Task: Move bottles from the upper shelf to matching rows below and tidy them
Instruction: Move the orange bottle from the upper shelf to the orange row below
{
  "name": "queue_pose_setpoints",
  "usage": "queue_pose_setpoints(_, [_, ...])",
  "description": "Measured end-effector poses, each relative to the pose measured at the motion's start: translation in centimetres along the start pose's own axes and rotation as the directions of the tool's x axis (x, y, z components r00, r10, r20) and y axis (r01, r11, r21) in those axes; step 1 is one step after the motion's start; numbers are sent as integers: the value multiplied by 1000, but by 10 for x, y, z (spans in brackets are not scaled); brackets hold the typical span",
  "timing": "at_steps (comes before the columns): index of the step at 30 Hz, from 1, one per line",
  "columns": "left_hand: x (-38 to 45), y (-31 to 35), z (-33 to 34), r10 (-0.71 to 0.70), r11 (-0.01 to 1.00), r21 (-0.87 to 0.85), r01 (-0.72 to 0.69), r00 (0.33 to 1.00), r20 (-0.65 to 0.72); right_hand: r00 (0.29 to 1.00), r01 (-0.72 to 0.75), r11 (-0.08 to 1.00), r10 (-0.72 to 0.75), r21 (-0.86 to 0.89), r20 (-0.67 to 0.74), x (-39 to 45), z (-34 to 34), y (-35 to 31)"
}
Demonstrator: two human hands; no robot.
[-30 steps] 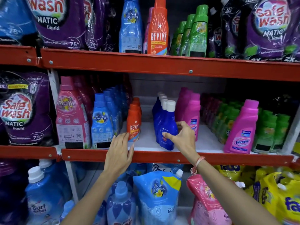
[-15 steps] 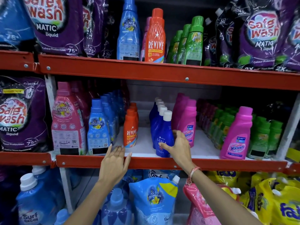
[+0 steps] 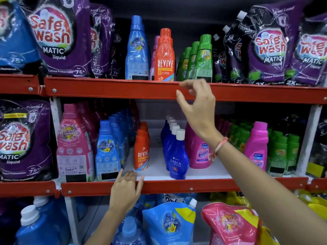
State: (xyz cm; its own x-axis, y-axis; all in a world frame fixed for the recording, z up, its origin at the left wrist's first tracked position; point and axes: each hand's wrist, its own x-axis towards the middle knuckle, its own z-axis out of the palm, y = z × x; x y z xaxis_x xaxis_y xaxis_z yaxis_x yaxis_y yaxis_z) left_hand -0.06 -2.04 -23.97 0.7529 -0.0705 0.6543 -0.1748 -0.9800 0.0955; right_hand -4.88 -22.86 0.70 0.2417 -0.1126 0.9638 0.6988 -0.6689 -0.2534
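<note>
Right hand lifted from the lower row to the upper shelf's edge, holding nothing.

On the upper shelf stand a blue bottle, an orange bottle and green bottles; matching rows sit on the lower shelf. The right hand, half a second ago resting on the dark blue bottle below, is now raised before the upper shelf's red rail, fingers loosely curled and empty. The left hand stays flat and open on the lower shelf's front edge, just before the small orange bottles.
</note>
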Motion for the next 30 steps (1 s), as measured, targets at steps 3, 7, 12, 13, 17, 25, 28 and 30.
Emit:
queue_pose_setpoints(3, [0, -1, 1, -8, 1000, 1, 8, 1000, 15, 999, 18, 1000, -18, -5, -32, 31, 5, -3])
queue_pose_setpoints(7, [1, -2, 3, -9, 1000, 12, 9, 999, 42, 994, -107, 990, 107, -94, 3, 70, 13, 3])
queue_pose_setpoints(12, [3, -2, 4, -21, 1000, 22, 21, 999, 38, 905, -285, 953, 302, -101, 301, 101, 18, 7])
queue_pose_setpoints(13, [3, -2, 5, -26, 999, 24, 25, 999, 37, 869, -316, 945, 322, -79, 376, 104, 20, 7])
queue_pose_setpoints(17, [2, -1, 5, -28, 999, 31, 28, 999, 23, 779, -383, 924, 328, -8, 535, 116, 33, 10])
queue_pose_setpoints(25, [0, -4, 6, -27, 999, 24, 26, 999, 41, 796, -465, 876, 351, 126, 494, 116, 40, 16])
queue_pose_setpoints(28, [-1, -4, 6, -34, 999, 13, 34, 998, 57, 851, -453, 869, 355, 200, 387, 113, 36, 16])
queue_pose_setpoints(30, [-1, -4, 6, -35, 999, 12, 34, 997, 63, 884, -423, 875, 341, 237, 320, 112, 28, 10])
